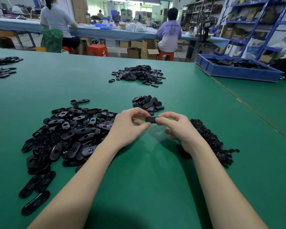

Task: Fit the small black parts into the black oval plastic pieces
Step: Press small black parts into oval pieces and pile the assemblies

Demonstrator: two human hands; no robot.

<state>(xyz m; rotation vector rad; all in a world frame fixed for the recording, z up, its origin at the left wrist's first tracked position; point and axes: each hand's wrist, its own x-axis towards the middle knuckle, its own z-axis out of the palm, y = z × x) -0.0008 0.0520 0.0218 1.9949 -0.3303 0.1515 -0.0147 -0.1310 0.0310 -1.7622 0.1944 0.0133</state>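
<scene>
One black oval piece [151, 120] is pinched between the fingertips of the left hand [128, 125] and right hand [177, 128], held above the green tabletop [147, 162] near its middle. Whether a small part is seated cannot be told. Uneven thumb pressure could tilt the insert or flick it into the oval pile [68, 134].

Glossy black oval pieces [69, 138] lie heaped on a plain green table [147, 187], beside a pile of matt black small parts [211, 139]. A blue crate [238, 72] holds more black pieces, with orange-red stools [97, 50] and blue shelving [257, 22] behind.
</scene>
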